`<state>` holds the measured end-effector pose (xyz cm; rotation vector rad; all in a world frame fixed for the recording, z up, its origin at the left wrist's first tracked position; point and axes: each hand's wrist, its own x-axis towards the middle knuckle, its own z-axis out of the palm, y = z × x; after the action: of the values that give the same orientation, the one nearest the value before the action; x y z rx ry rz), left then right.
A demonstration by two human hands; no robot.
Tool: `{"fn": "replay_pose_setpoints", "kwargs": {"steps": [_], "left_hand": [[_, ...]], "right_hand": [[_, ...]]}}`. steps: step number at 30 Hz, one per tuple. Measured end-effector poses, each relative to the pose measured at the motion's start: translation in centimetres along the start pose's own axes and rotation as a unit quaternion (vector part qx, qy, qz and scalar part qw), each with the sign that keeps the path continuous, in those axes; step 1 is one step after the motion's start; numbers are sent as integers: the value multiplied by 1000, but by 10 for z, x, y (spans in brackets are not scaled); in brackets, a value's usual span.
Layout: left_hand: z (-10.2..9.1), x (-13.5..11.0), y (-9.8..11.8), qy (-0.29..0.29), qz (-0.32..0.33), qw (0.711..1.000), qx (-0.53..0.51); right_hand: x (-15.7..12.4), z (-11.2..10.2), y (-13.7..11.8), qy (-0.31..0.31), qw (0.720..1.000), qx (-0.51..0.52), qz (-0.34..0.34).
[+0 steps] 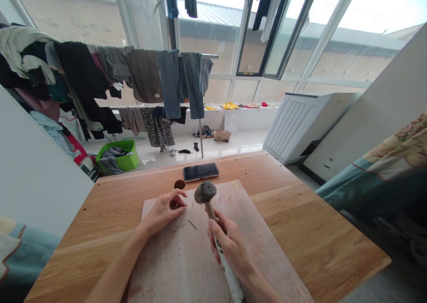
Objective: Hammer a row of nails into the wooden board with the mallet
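Note:
My right hand (pixel 228 241) is wrapped around the pale handle of a mallet (pixel 205 193), its dark, rounded head raised above the board. My left hand (pixel 168 209) hovers low over the board's far left part, fingers curved and thumb apart from them, with nothing seen between. Just right of its fingertips a thin nail (pixel 192 202) stands upright. Two loose nails (pixel 192 224) lie on the wooden board (pixel 173 267) between the hands. Beyond the mallet head, more thin nails (pixel 230 197) stick up from the board.
The board rests on a wooden table (pixel 293 209) with a round hole (pixel 179 185) near its far edge. A phone (pixel 200 172) lies beside that hole. Past the table are a green basket (pixel 128 161), a clothes rack with laundry (pixel 145 74) and a white ribbed cabinet (pixel 290 125).

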<state>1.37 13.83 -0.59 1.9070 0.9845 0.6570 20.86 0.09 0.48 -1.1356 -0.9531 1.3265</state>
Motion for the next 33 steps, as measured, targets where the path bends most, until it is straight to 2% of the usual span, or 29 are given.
{"fn": "replay_pose_setpoints", "kwargs": {"steps": [6, 9, 15, 22, 26, 28, 31, 33], "left_hand": [[1, 0, 2, -2, 10, 1000, 7], [0, 1, -1, 9, 21, 999, 31], [-1, 2, -3, -2, 26, 1000, 17], [-4, 1, 5, -24, 15, 999, 36], [-8, -8, 14, -25, 32, 990, 136], [-8, -14, 23, -50, 57, 976, 205], [3, -22, 41, -100, 68, 949, 291], [15, -24, 50, -112, 74, 931, 341]], "right_hand": [[4, 18, -16, -45, 999, -16, 13], [6, 23, -13, -58, 997, -46, 11], [4, 19, 6, -63, 992, -108, 0], [0, 14, 5, -66, 993, -101, 6], [-1, 11, 2, -23, 998, -52, -24], [-1, 9, 1, 9, 999, -31, -35], [1, 7, -1, 42, 998, -9, -38], [3, 5, -1, 50, 998, -2, -37]]}}
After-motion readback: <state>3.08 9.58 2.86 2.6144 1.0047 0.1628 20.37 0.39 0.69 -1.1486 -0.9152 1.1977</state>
